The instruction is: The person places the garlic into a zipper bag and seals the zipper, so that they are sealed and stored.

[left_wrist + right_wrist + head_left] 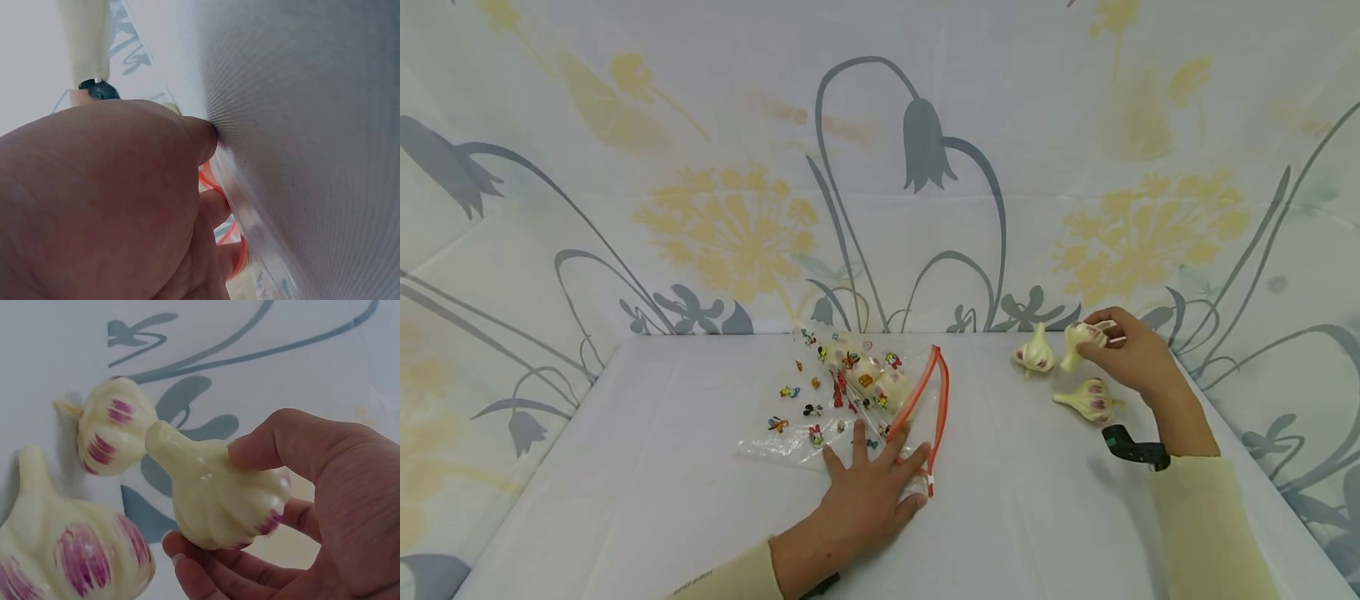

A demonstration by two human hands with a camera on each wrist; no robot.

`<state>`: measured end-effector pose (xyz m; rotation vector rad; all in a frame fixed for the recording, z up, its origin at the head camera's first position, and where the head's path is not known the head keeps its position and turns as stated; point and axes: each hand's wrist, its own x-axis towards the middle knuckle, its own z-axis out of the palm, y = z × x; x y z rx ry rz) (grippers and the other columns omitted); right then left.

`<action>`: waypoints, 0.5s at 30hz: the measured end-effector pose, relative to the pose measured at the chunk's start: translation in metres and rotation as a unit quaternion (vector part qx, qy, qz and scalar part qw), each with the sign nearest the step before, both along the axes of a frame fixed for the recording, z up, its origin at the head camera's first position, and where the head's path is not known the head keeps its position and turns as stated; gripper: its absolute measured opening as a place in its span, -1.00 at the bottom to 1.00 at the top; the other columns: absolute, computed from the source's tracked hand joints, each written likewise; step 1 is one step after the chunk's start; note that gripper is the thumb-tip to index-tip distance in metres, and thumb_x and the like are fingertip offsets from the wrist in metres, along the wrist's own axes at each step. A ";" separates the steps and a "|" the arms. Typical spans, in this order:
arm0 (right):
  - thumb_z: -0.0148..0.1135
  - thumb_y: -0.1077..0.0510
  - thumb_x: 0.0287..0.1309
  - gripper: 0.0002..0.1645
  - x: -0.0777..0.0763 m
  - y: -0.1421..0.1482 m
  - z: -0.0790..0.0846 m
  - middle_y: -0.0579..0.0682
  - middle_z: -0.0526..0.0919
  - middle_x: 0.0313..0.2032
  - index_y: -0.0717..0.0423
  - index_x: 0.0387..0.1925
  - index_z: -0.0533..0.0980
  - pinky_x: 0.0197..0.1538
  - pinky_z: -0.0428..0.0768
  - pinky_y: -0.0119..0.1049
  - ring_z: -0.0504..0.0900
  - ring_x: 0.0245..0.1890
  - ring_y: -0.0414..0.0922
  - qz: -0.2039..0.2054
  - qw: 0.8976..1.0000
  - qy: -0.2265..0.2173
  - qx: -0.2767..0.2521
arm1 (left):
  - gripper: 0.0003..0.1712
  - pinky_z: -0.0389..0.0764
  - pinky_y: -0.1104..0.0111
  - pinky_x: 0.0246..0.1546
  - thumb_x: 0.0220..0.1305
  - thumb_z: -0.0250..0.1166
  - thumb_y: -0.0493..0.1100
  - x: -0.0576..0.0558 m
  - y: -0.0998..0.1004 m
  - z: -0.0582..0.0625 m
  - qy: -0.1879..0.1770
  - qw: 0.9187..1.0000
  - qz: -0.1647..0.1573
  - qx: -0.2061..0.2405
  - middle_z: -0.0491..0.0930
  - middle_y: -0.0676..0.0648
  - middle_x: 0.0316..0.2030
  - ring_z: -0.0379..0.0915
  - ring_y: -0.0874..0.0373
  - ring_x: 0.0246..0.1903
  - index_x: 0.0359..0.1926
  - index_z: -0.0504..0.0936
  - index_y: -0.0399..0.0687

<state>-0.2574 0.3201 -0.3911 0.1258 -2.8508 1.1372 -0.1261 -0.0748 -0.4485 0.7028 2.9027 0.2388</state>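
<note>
My right hand [1131, 354] grips a garlic bulb [219, 487], pale with purple streaks, between thumb and fingers at the table's far right. Two more bulbs lie close by: one garlic bulb [1036, 352] to the left of the held one, another garlic bulb [1090, 402] nearer me. My left hand [868, 492] is spread with straight fingers over the near edge of a clear plastic zip bag [797, 400] printed with cartoon figures. Several garlic bulbs [868, 375] show inside the bag. Its orange zip strip [942, 400] bows apart at the right side.
A white cloth-covered table [1000, 517] lies under everything. Behind it hangs a pale curtain [880, 250] with grey and yellow flower prints. A dark strap device [1135, 450] sits on the right wrist.
</note>
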 end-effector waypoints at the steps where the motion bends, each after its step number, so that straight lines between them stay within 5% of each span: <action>1: 0.27 -0.06 0.47 -0.37 0.001 -0.002 0.002 0.38 0.49 0.22 0.22 0.36 0.40 -0.13 0.56 -0.13 0.52 0.12 0.24 0.002 1.000 -0.003 0.003 | -0.26 0.20 -0.68 0.12 0.51 0.16 0.34 0.000 0.000 0.000 -0.001 1.000 0.000 0.001 0.15 0.00 0.65 -0.02 -0.64 0.51 0.62 0.29 0.43; 8: 0.25 -0.04 0.48 -0.36 0.005 -0.020 0.015 0.43 0.37 0.34 0.17 0.41 0.38 -0.10 0.59 -0.04 0.50 0.18 0.31 0.033 0.999 -0.026 0.011 | -0.25 0.20 -0.68 0.12 0.51 0.16 0.35 -0.001 -0.001 0.000 -0.003 1.000 -0.001 -0.001 0.14 0.01 0.65 -0.03 -0.63 0.51 0.63 0.28 0.44; 15: 0.28 0.07 0.42 -0.45 0.005 -0.046 0.015 0.33 0.56 0.20 0.18 0.34 0.47 -0.04 0.62 -0.04 0.62 0.07 0.23 0.078 0.996 0.013 0.029 | -0.25 0.21 -0.67 0.13 0.51 0.16 0.35 0.000 -0.001 0.000 0.001 1.000 -0.001 -0.003 0.14 0.01 0.66 -0.03 -0.62 0.52 0.63 0.28 0.44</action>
